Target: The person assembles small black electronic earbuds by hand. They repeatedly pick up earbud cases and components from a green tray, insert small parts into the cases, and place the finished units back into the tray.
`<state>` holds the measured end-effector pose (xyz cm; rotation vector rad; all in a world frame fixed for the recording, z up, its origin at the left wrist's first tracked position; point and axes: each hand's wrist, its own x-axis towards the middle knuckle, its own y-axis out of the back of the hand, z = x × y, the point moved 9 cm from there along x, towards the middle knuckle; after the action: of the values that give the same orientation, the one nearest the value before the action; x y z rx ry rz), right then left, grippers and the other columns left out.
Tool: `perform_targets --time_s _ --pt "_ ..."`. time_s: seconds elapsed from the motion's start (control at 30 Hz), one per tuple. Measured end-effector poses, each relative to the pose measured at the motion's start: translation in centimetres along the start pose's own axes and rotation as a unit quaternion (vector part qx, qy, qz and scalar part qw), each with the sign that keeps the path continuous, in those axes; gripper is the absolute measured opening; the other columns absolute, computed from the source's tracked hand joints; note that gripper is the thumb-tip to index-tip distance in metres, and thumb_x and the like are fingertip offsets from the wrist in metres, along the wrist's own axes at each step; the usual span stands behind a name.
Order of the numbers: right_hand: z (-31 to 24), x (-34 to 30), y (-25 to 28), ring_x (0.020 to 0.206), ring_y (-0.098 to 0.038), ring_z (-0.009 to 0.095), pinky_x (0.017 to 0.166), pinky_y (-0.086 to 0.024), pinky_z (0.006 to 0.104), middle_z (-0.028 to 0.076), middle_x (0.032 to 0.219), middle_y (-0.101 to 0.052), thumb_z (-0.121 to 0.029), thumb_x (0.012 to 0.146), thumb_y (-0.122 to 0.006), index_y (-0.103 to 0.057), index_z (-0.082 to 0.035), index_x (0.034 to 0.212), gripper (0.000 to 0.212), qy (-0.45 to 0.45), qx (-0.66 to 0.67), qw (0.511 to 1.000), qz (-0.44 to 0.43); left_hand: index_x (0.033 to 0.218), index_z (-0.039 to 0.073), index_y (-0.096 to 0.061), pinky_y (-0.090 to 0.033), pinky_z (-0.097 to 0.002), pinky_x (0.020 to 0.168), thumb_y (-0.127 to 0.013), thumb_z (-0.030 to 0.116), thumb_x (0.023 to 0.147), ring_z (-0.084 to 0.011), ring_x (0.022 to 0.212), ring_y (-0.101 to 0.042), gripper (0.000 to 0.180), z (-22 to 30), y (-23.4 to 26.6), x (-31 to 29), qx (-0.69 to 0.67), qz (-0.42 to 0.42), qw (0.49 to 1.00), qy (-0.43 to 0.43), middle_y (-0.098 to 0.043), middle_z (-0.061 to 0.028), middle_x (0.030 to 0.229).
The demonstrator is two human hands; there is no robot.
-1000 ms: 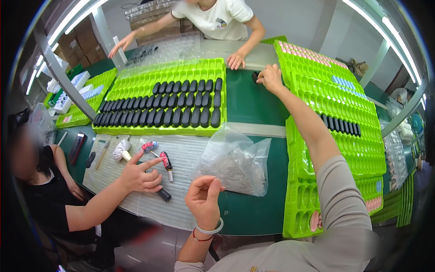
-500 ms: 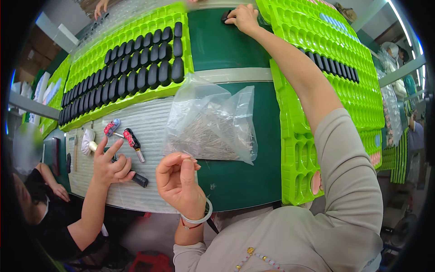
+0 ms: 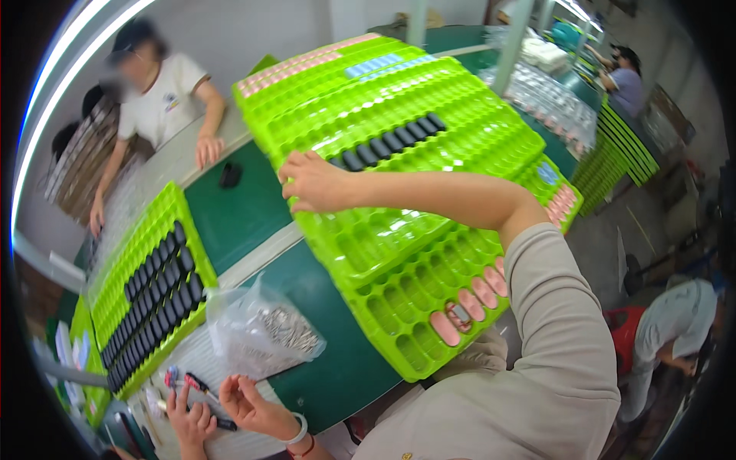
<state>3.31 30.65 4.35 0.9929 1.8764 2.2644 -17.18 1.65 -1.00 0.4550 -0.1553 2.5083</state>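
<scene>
My right hand (image 3: 318, 182) is over the left part of a bright green moulded tray (image 3: 399, 238), fingers bent and apart. I see nothing in it, though its underside is hidden. Right beside it runs a row of black oval pieces (image 3: 395, 140) in the tray's hollows. At the lower left, my left hand (image 3: 257, 406), with a pale bangle on its wrist, has curled fingers; whatever is between the fingertips is too small to make out. Just beyond it stands a clear plastic bag (image 3: 257, 326) of thin silvery pins. A small black object (image 3: 229, 175) lies on the green table (image 3: 234, 215).
Another green tray (image 3: 184, 211) at the left holds rows of black pieces. A co-worker's hand (image 3: 192, 420) is beside my left hand, near small red-and-black tubes (image 3: 198, 381). Another person's hand (image 3: 208, 150) rests at the far table edge. Pink pieces (image 3: 474, 299) fill near hollows.
My right hand has let go of the small black object and moved onto the right-hand green tray. The view has swung to the right; my left hand stays curled near the bag.
</scene>
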Motion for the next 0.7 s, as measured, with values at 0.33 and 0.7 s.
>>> perform_targets --time_s 0.33,0.7 --pt "20.7 -38.8 19.8 0.086 -0.058 0.032 0.076 -0.045 0.0385 0.016 0.089 -0.059 -0.024 0.075 -0.066 -0.065 -0.004 0.088 0.024 -0.514 -0.119 0.849 -0.041 0.095 -0.009 -0.057 -0.05 -0.0298 0.067 -0.061 0.016 0.085 -0.0217 0.07 -0.059 0.027 2.5 -1.6 -0.3 0.107 0.014 0.985 -0.138 -0.062 -0.016 0.084" --pt "18.8 -49.4 15.5 0.078 -0.06 0.035 0.066 -0.046 0.0471 0.017 0.082 -0.062 -0.03 0.077 -0.058 -0.064 -0.006 0.084 0.026 -0.563 -0.181 0.806 -0.015 0.105 -0.005 -0.055 -0.047 -0.0226 0.062 -0.056 0.007 0.087 -0.0124 0.073 -0.055 0.021 -0.1 -1.2 0.3 0.104 0.032 0.987 -0.117 -0.06 -0.0096 0.092"
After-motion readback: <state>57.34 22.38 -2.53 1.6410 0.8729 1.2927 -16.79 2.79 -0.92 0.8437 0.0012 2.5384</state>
